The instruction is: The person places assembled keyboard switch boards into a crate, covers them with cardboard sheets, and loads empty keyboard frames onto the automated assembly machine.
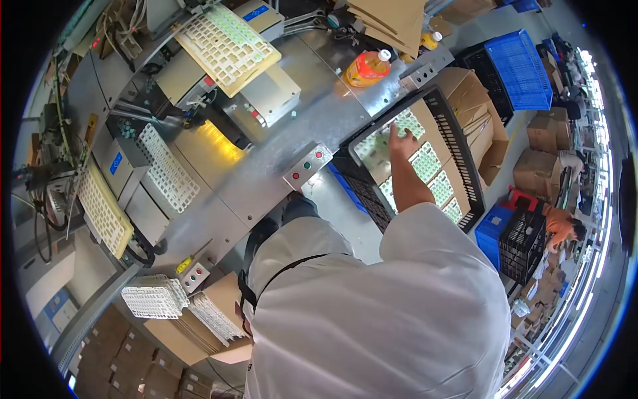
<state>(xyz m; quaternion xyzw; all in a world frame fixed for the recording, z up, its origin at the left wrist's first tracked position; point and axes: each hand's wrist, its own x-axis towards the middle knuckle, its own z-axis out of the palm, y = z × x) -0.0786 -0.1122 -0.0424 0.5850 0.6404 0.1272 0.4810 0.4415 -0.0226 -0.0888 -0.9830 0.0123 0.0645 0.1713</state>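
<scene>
My right hand (402,141) reaches over a black crate (458,143), with its fingers at the edge of a greenish keyboard plate (373,151). That plate looks tilted and partly blurred by glare. Under and beside it, several keyboard plates with pale green parts (425,161) lie on cardboard in the crate. My left hand does not show; only a sliver of skin appears at the left side of my white shirt, by the open carton.
A metal bench holds a pale keyboard frame (229,50), a white keyboard plate (166,169), an orange bottle (367,68) and a button box (308,166). White plates (154,297) stack beside a carton (193,336). Blue crates (520,70) stand right; a person in orange (559,225) is farther off.
</scene>
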